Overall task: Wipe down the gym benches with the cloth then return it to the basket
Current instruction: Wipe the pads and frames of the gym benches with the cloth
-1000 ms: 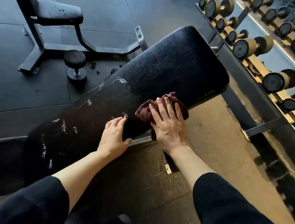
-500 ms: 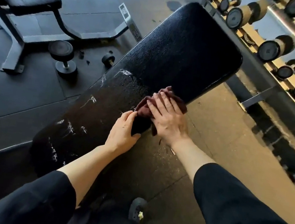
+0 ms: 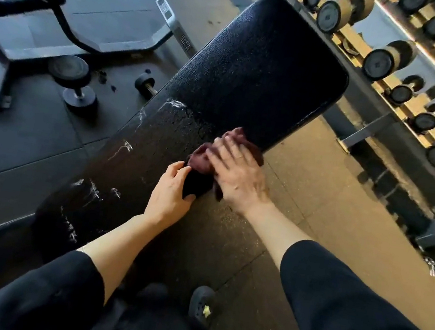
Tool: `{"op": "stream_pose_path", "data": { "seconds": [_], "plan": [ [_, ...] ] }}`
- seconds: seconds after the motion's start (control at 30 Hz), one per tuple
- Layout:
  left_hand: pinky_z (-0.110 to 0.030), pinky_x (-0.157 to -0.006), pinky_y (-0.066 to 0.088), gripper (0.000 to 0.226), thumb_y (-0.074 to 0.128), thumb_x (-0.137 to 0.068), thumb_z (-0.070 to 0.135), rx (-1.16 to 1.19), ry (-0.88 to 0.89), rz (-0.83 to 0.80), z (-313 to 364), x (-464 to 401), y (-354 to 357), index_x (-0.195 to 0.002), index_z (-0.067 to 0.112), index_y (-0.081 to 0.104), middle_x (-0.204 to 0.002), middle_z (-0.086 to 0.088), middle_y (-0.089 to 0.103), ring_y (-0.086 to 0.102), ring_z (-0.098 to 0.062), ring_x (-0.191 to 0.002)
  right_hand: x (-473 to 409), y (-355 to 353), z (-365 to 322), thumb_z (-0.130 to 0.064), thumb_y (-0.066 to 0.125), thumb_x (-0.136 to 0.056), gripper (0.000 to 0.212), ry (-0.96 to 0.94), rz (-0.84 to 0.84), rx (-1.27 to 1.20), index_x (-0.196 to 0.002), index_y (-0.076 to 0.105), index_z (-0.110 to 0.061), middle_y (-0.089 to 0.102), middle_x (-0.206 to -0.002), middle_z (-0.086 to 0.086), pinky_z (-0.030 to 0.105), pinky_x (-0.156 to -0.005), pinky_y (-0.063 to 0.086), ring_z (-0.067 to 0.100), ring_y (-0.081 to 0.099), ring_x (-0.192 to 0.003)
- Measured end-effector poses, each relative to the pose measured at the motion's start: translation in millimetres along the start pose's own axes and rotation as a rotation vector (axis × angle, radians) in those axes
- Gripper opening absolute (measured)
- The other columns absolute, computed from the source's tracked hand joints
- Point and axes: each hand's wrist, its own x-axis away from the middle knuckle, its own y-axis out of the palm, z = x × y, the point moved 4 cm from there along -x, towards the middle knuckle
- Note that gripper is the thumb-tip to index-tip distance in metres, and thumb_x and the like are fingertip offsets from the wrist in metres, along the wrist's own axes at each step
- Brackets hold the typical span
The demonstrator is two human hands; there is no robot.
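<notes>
Right now the right hand presses flat, fingers straight, on the cloth at the bench pad's near edge. Its long axis runs toward one o'clock, unwiped there; the left hand grips the edge at seven o'clock.

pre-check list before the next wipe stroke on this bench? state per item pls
1. Cloth under the wiping hand: ok, the right hand lies flat on it with fingers spread.
2. Bench braced: ok, the left hand grips its near edge.
3. Cloth on the pad: ok, though it sits at the near edge.
4. Far end of the pad free of objects: ok.
5. White scuffs toward the left end: not ok, they show plainly.
6. Basket for the return: cannot tell, none in view.
</notes>
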Motion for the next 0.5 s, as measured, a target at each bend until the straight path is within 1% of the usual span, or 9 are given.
{"op": "stream_pose_path", "data": {
  "seconds": [0.1, 0.17, 0.2, 0.27, 0.33, 0.4, 0.43, 0.47, 0.5],
  "plan": [
    [-0.036, -0.112, 0.033, 0.07, 0.07, -0.086, 0.015, 0.008, -0.028, -0.012, -8.8, 0.3, -1.6, -0.147, 0.012, 0.036, -0.154, -0.005, 0.026, 0.034, -0.024, -0.138, -13.5, -20.2, 32.4, -0.031, 0.041, -0.099, 0.054, 0.295, 0.073, 0.021, -0.15, 0.034, -0.011, 0.028, -0.157, 0.015, 0.047, -0.12, 0.013, 0.036, 0.019, -0.146],
    [-0.036, -0.112, 0.033, 0.071, 0.07, -0.086, 0.015, 0.017, -0.047, -0.013, -14.9, 0.6, -2.7, -0.148, 0.012, 0.035, -0.155, -0.005, 0.025, 0.033, -0.024, -0.139, -18.2, -22.3, 28.7, -0.032, 0.035, -0.101, 0.055, 0.388, 0.089, 0.056, -0.151, 0.029, -0.01, 0.023, -0.158, 0.016, 0.049, -0.12, 0.01, 0.037, 0.014, -0.147],
    [-0.036, -0.112, 0.034, 0.072, 0.07, -0.086, 0.015, 0.025, -0.059, -0.009, -18.2, 0.7, -3.1, -0.148, 0.011, 0.034, -0.155, -0.005, 0.026, 0.033, -0.024, -0.139, -18.8, -17.7, 18.0, -0.031, 0.036, -0.101, 0.056, 0.373, 0.087, 0.053, -0.152, 0.028, -0.01, 0.021, -0.159, 0.017, 0.049, -0.12, 0.01, 0.037, 0.012, -0.148],
    [-0.035, -0.112, 0.034, 0.075, 0.07, -0.085, 0.014, 0.042, -0.082, 0.018, -24.5, 0.5, -5.0, -0.148, 0.009, 0.031, -0.153, -0.007, 0.027, 0.035, -0.024, -0.137, -16.7, 0.0, -11.6, -0.029, 0.041, -0.1, 0.058, 0.247, 0.034, 0.026, -0.152, 0.027, -0.009, 0.018, -0.159, 0.018, 0.049, -0.121, 0.009, 0.037, 0.011, -0.148],
    [-0.035, -0.112, 0.033, 0.078, 0.07, -0.084, 0.013, 0.059, -0.097, 0.047, -31.3, -0.3, -8.2, -0.149, 0.008, 0.028, -0.152, -0.009, 0.028, 0.036, -0.025, -0.137, -13.3, 18.4, -46.0, -0.028, 0.043, -0.1, 0.06, 0.064, -0.093, 0.028, -0.153, 0.022, -0.009, 0.013, -0.16, 0.018, 0.047, -0.121, 0.005, 0.036, 0.007, -0.148],
    [-0.036, -0.113, 0.032, 0.079, 0.07, -0.084, 0.013, 0.068, -0.106, 0.059, -37.5, -2.2, -12.5, -0.149, 0.007, 0.026, -0.152, -0.011, 0.028, 0.034, -0.025, -0.137, -14.2, 30.5, -68.2, -0.024, 0.039, -0.1, 0.06, -0.116, -0.229, 0.032, -0.154, 0.016, -0.009, 0.006, -0.161, 0.017, 0.044, -0.12, -0.001, 0.034, 0.0, -0.149],
    [-0.036, -0.113, 0.032, 0.079, 0.07, -0.084, 0.013, 0.066, -0.107, 0.065, -40.1, -4.1, -15.2, -0.149, 0.007, 0.026, -0.152, -0.011, 0.028, 0.034, -0.025, -0.138, -20.0, 30.7, -69.2, -0.024, 0.04, -0.1, 0.059, -0.164, -0.256, 0.025, -0.154, 0.018, -0.01, 0.007, -0.161, 0.016, 0.044, -0.121, 0.0, 0.033, 0.001, -0.149],
    [-0.035, -0.113, 0.031, 0.079, 0.07, -0.084, 0.013, 0.065, -0.11, 0.071, -42.6, -6.7, -17.8, -0.149, 0.007, 0.027, -0.152, -0.01, 0.029, 0.034, -0.025, -0.138, -29.6, 27.0, -65.3, -0.025, 0.044, -0.099, 0.059, -0.172, -0.234, 0.019, -0.153, 0.023, -0.011, 0.013, -0.161, 0.015, 0.044, -0.121, 0.006, 0.033, 0.007, -0.149],
    [-0.034, -0.112, 0.031, 0.078, 0.07, -0.084, 0.013, 0.067, -0.113, 0.075, -44.6, -9.9, -20.2, -0.149, 0.008, 0.027, -0.152, -0.009, 0.029, 0.034, -0.025, -0.138, -41.1, 20.7, -56.4, -0.026, 0.05, -0.096, 0.061, -0.121, -0.191, 0.019, -0.151, 0.029, -0.01, 0.02, -0.159, 0.016, 0.045, -0.12, 0.014, 0.034, 0.014, -0.148]
  ]
}}
